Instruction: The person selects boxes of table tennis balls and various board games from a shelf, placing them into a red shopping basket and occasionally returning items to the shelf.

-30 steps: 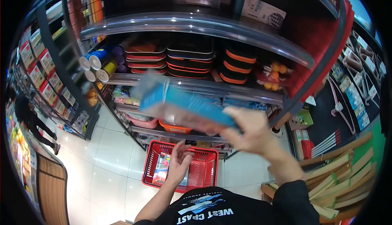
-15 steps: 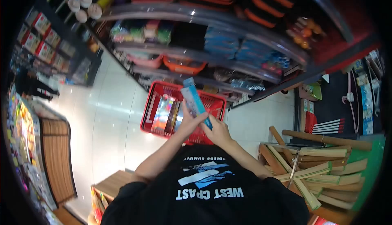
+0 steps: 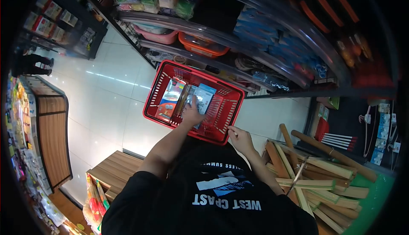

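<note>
A red shopping basket (image 3: 152, 116) stands right in front of me. My left hand (image 3: 192, 116) reaches inside it, fingers apart and resting over the left edge of a flat blue-and-white package (image 3: 206, 96). Part of the package is hidden beneath the hand. To its left in the basket lies a package with an orange-red lower part (image 3: 165, 109), and a narrow brownish item (image 3: 180, 103) lies between them. My right hand (image 3: 241, 139) is at the basket's near right rim with its fingers curled. Whether it grips the rim or anything else is hard to make out.
Shelves with an orange basin (image 3: 203, 46) and bagged goods rise beyond the basket. At right, a bin holds wooden and bamboo pieces (image 3: 328, 184). A wood-patterned stand (image 3: 113, 167) is at lower left. Another person's legs (image 3: 37, 64) show far left.
Both hands held the blue-and-white package above the basket. Now it lies inside under my left hand. My right hand has come off it and moved right and down to the rim.
</note>
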A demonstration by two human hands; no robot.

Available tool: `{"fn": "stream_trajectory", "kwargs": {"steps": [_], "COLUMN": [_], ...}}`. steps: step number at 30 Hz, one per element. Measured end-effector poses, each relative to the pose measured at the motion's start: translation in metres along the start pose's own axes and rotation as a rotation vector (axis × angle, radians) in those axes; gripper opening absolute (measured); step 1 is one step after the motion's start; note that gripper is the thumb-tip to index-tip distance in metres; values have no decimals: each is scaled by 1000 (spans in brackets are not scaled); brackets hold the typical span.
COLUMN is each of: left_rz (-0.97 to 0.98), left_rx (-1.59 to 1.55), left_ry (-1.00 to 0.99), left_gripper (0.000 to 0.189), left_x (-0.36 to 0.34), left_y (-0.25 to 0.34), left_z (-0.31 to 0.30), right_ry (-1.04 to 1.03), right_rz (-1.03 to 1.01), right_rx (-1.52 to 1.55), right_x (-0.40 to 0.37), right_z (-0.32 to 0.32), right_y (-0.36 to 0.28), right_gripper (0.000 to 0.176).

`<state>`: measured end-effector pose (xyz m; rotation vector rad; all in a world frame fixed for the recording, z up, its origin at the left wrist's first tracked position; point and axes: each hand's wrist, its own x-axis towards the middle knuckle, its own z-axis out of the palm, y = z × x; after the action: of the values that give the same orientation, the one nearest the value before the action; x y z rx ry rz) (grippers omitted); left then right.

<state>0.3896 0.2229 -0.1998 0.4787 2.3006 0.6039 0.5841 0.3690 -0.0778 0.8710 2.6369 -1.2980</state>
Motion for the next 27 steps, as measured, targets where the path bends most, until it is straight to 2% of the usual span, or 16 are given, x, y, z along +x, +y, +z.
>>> {"fn": "stream_trajectory", "kwargs": {"steps": [3, 6, 14, 20, 24, 27], "left_rz": [-209, -272, -378, -332, -320, -117], "left_rx": [114, 132, 131, 161, 41, -27], "left_ry": [-145, -179, -140, -150, -154, -42], "left_gripper": [124, 124, 121, 116, 107, 95], "left_x": [11, 22, 51, 62, 56, 46], "left_y": [-9, -22, -42, -62, -64, -71], "left_z": [2, 9, 37, 59, 60, 67], "right_ry": [-47, -121, -113, -134, -126, -54], "right_rz": [86, 189, 221, 214, 177, 88], "right_rx": [-20, -54, -55, -106, -127, -119], "right_x": [-3, -4, -5, -5, 1, 13], "right_z": [-1, -10, -26, -30, -34, -46], "right_y": [6, 6, 20, 26, 18, 7], "right_gripper": [27, 26, 25, 26, 25, 24]}}
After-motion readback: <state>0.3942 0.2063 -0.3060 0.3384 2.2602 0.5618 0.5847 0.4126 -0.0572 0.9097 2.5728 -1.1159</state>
